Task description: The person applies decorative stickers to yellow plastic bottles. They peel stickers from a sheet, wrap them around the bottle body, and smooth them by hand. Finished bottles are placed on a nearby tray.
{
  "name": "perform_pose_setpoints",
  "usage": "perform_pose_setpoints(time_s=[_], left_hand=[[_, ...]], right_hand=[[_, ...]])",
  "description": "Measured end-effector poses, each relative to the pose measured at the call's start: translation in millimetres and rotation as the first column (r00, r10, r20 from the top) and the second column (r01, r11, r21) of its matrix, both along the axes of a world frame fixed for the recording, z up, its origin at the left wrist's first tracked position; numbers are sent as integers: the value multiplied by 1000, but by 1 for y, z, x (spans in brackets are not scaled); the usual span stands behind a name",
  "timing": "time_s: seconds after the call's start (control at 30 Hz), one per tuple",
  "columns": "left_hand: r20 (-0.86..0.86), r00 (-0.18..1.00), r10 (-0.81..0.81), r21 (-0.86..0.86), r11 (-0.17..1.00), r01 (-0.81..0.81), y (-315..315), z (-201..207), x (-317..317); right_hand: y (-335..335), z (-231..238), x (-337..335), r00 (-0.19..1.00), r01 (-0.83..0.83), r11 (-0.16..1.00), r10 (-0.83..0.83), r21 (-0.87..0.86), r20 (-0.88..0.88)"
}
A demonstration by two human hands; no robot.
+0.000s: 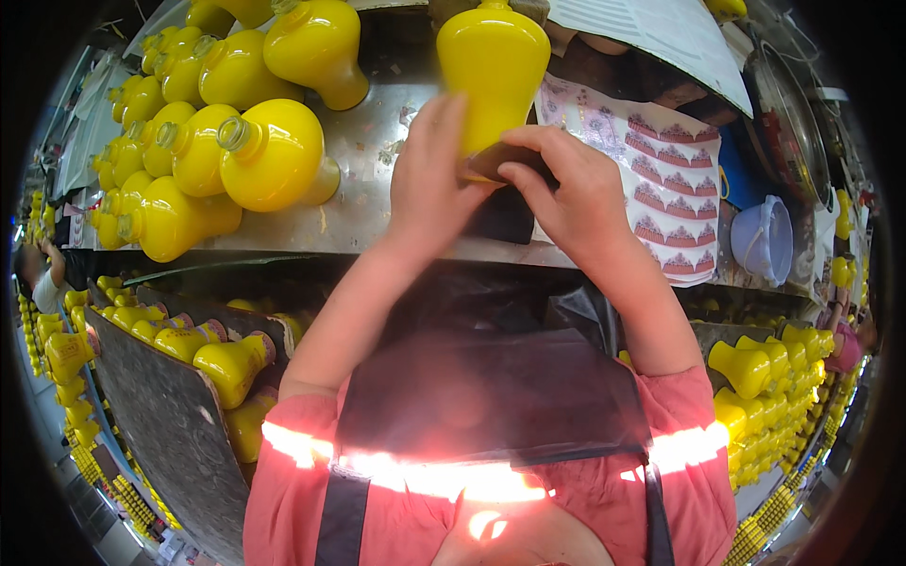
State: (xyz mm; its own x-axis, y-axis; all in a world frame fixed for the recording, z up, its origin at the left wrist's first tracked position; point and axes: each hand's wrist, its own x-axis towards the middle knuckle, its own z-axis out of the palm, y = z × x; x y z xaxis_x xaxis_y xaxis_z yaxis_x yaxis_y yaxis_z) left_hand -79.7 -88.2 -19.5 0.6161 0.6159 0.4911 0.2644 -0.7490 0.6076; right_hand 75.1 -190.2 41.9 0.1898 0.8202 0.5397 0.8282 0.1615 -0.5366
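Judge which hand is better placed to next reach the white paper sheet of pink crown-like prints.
Probably the right hand: nearer the sheet, though seemingly pinching a thin dark piece. The left hand is farther left, beside the glossy yellow bottle.

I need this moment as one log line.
left hand: at yellow bottle; right hand: holding dark flat piece; to right: printed sheet

No word or number can be read, whether on the yellow bottle (pixel 493 66) being handled or elsewhere. Rows of crown-like motifs in dark red and pink are printed on a white sheet (pixel 675 203). Pale grey stripes are borne by a larger sheet (pixel 651 33) above. Reddish marks, too small to be deciphered, are carried by a far-left bottle (pixel 69 357).
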Motion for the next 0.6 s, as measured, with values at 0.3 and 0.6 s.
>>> perform_pose_setpoints(time_s=[0.3,0.6], left_hand=[[363,921,-139,-657,663,359,40,14,5],[510,860,-6,-792,387,472,49,28,37]], right_hand=[[5,13,-3,938,6,996,-36,87,345],[4,5,-39,804,-335,938,234,91,546]])
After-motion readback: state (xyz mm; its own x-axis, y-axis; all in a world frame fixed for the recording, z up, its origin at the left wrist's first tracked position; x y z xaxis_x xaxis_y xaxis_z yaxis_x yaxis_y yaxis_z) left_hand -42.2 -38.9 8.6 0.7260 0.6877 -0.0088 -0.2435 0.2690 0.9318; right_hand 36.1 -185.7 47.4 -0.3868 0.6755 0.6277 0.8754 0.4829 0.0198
